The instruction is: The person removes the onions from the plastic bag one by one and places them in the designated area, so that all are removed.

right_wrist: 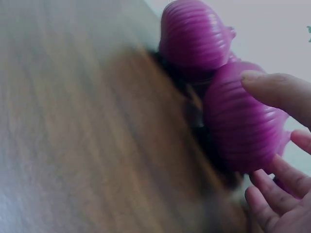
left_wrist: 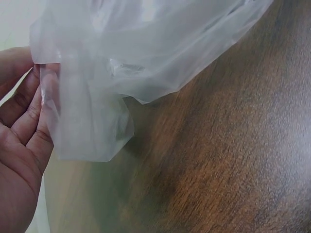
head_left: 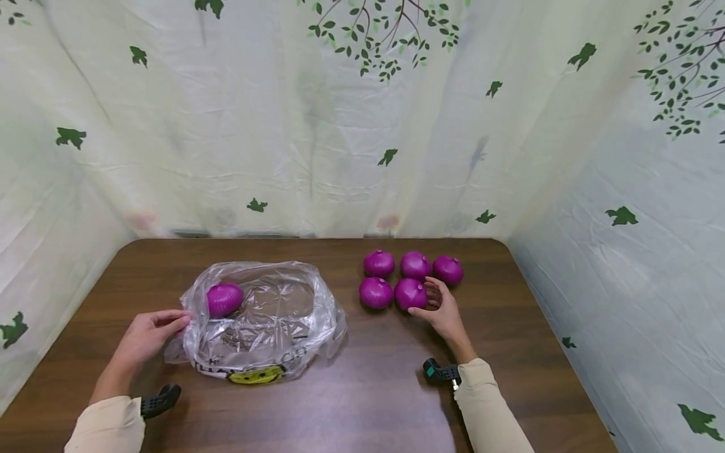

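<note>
A clear plastic bag (head_left: 331,314) lies with its mouth spread wide on the left half of the table, one purple onion (head_left: 224,299) inside near its left edge. My left hand (head_left: 150,338) pinches the bag's left rim between thumb and fingers; the left wrist view shows the film (left_wrist: 92,111) hanging over the fingers. On the right, my right hand (head_left: 444,311) reaches the nearest-right onion (head_left: 409,294) of a group, thumb and fingers spread around its right side. In the right wrist view the thumb overlaps this onion (right_wrist: 238,121) and fingertips are right at its edge.
Several other onions sit close by in two rows: one to the left (head_left: 376,293), others behind (head_left: 379,263) and one back right (head_left: 448,270). The brown wooden table (head_left: 374,390) ends at the back against a leaf-printed curtain (head_left: 340,157).
</note>
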Demonstrator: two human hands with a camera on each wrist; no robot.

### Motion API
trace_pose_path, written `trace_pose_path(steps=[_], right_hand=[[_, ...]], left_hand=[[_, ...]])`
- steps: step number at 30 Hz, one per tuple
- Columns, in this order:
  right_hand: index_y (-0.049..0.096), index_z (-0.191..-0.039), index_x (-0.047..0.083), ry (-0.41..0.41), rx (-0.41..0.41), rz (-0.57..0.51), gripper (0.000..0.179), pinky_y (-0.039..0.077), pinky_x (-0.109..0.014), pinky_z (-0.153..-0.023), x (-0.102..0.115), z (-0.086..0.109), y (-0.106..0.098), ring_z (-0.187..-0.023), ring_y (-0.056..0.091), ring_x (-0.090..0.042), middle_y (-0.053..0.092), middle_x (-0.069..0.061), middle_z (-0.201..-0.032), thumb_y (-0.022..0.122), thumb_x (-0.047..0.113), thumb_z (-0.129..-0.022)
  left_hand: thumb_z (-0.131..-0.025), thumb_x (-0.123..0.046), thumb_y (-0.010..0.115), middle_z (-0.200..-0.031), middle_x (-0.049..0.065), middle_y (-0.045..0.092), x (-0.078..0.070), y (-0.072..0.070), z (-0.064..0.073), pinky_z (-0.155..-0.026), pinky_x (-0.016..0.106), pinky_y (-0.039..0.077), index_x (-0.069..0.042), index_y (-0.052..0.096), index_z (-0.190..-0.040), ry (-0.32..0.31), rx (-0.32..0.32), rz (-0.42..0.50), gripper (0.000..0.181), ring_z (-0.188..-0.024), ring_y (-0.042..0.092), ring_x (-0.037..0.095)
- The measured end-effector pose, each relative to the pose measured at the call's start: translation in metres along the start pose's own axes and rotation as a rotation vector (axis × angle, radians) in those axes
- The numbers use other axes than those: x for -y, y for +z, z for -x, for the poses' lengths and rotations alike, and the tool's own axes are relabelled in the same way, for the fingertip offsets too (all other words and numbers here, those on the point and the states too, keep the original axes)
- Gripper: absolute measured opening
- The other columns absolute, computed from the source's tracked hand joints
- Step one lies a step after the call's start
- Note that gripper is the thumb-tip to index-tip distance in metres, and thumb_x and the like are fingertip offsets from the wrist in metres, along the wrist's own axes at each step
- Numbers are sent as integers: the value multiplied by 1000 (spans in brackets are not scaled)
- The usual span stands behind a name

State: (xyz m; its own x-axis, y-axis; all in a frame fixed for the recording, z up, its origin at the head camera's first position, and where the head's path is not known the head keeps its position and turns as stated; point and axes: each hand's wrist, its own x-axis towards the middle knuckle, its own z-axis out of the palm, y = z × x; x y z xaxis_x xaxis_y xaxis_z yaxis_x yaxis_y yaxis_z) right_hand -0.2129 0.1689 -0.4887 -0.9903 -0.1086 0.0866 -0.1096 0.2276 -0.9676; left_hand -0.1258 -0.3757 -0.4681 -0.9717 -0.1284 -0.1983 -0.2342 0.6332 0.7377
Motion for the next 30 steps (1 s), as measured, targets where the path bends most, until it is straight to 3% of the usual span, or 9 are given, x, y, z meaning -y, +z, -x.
trace_pose_path(steps=[7,15,20,27,30], right_hand=[[42,-133,-12,-49,-36,11,71,36,-57,-99,6,0,-3,-120,46,-47,47,-34,-132,79,-6,-73],[48,-130,-5,-130,-51,52,67,39,-52,-98,4,-10,3,-116,50,-39,53,-26,-129,82,-1,-72],[48,-131,-8,-128,-11,39,67,37,-55,-98,23,-10,11,-116,48,-42,52,-30,-125,80,-5,-73],[50,-125,-13,-176,84,54,58,39,-57,-97,70,-1,24,-116,49,-42,52,-30,-125,76,-10,-73],[51,-125,-13,-175,123,48,58,38,-58,-98,75,-3,29,-116,49,-43,52,-30,-125,76,-10,-73]], left_hand=[[-96,-41,56,-115,21,63,1,0,1,-68,19,47,10,58,-123,-3,5,18,58,-84,51,1],[-97,-40,56,-115,21,63,0,0,0,-68,18,47,10,57,-124,-6,10,18,57,-84,53,2],[-97,-38,57,-112,18,65,-1,0,1,-67,18,47,11,58,-123,1,1,20,56,-82,52,-2],[-97,-40,56,-113,18,64,-1,0,2,-68,17,46,11,58,-123,-6,3,8,57,-83,51,-1],[-96,-40,56,-112,18,64,-1,0,2,-68,17,46,10,58,-123,-8,2,12,57,-84,52,1]])
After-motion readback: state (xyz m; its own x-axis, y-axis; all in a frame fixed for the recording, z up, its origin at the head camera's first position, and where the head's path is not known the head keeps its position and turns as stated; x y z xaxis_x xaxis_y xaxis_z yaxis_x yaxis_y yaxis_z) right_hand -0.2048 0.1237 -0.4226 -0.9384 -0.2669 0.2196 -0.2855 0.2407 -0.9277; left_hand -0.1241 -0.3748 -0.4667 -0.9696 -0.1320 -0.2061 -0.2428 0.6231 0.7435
